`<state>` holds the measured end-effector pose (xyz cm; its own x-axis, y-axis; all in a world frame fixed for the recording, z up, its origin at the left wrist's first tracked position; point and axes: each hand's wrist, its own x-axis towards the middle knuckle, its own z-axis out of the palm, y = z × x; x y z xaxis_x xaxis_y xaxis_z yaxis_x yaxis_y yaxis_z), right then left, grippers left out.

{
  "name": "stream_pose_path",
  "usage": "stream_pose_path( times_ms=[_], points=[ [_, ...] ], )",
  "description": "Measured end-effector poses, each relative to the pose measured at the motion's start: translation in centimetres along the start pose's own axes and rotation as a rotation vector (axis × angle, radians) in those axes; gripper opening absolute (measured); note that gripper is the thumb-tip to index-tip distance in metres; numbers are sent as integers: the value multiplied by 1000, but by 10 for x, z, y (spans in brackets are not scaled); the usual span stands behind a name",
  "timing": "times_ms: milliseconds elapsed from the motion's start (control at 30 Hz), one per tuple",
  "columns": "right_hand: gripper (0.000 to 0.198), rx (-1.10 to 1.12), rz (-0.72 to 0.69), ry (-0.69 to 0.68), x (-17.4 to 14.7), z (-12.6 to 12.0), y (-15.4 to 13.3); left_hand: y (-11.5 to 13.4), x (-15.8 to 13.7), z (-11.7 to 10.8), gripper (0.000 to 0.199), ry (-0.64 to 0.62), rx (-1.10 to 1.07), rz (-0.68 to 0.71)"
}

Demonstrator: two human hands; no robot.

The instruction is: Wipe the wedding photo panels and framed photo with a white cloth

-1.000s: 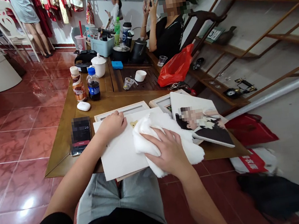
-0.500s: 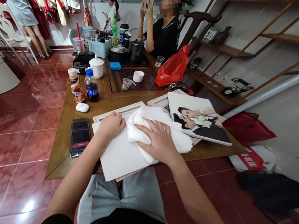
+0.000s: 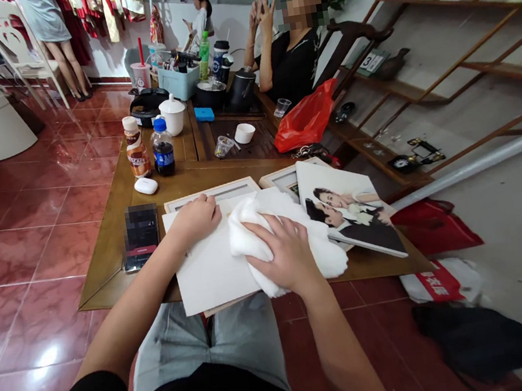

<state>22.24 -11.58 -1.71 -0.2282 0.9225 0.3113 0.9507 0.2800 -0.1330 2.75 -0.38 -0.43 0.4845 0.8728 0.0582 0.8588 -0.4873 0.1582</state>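
My right hand (image 3: 285,251) grips a bunched white cloth (image 3: 246,227) and presses it onto a white panel (image 3: 207,262) at the table's front edge. Part of the cloth spreads out to the right, beneath and beyond the hand. My left hand (image 3: 199,218) lies on the panel's upper left part, fingers stretched out flat and pointing right. Under the panel, pale wooden frames (image 3: 211,190) show along the back. To the right of the cloth, a photo panel (image 3: 351,208) with a printed couple leans at an angle over a frame.
Left of the panel lies a phone (image 3: 141,236), with a white earbud case (image 3: 146,186) behind it. A coffee bottle (image 3: 137,152), a cola bottle (image 3: 163,151) and a lidded white cup (image 3: 173,114) stand farther back. A red plastic bag (image 3: 306,120) lies right; another person (image 3: 291,53) sits behind.
My right hand has slid a little to the right and toward me with the cloth. The left hand stays in place on the panel.
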Motion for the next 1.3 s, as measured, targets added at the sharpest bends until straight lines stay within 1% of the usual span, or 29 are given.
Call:
stream_pose_path(
  times_ms=[167,267,367,600,700,833,1133,1300],
  points=[
    [52,29,35,-3,27,5,-2,0,0,-1,38,-18,9,-1],
    [51,24,37,15,31,6,-4,1,0,-2,38,-26,9,-9],
    [50,7,27,36,22,6,-5,1,0,-2,38,-15,0,-20],
    [52,-30,-5,70,-21,-1,-5,1,-1,-2,37,-16,-16,-33],
    [52,-30,11,54,-25,-3,-5,1,-1,-3,37,-22,-17,-21],
    [51,-22,11,16,-13,-3,-4,1,0,-3,38,-29,-11,1],
    [52,21,25,7,25,3,-5,-1,1,0,38,-22,8,21],
    [50,33,24,40,29,5,-6,-2,1,0,38,-25,12,7]
  ],
)
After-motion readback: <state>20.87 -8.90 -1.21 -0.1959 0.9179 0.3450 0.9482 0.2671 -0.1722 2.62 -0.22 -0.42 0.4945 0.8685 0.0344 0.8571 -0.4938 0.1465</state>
